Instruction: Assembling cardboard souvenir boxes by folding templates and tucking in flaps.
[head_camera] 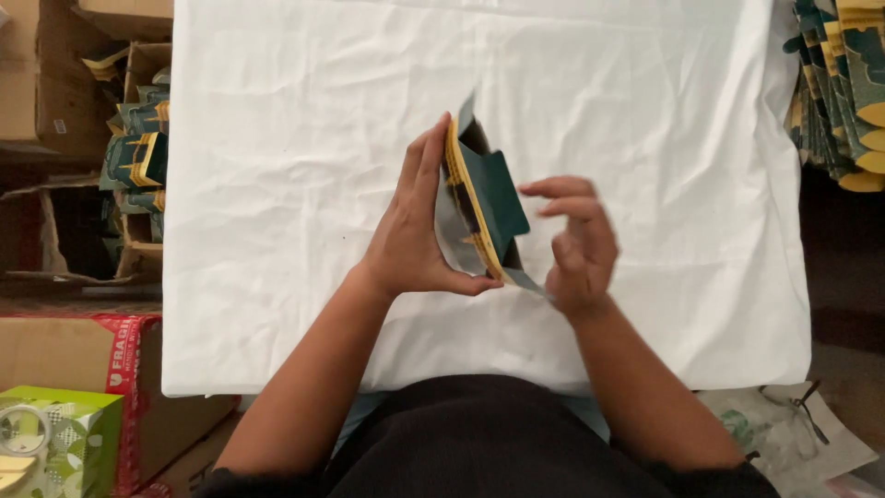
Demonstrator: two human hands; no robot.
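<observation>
- Holding a flat green-and-gold carton (489,198) upright above the white cloth (277,184), the left hand (415,231) clamps one edge between thumb and fingers.
- Right hand (576,244) hovers beside it, fingers loosely apart, gripping nothing.
- Thin printed card: likely light, stiff along its creases, easily dented; edges and folds look the safest grip.
- Similar cartons (843,83) lie stacked on the right.

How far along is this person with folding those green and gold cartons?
Done: folded cartons lie in the box at left. In hand: the left hand grips one half-formed green carton while the right hand works beside its flap. Left: a stack of flat blanks waits at the table's right edge.
</observation>
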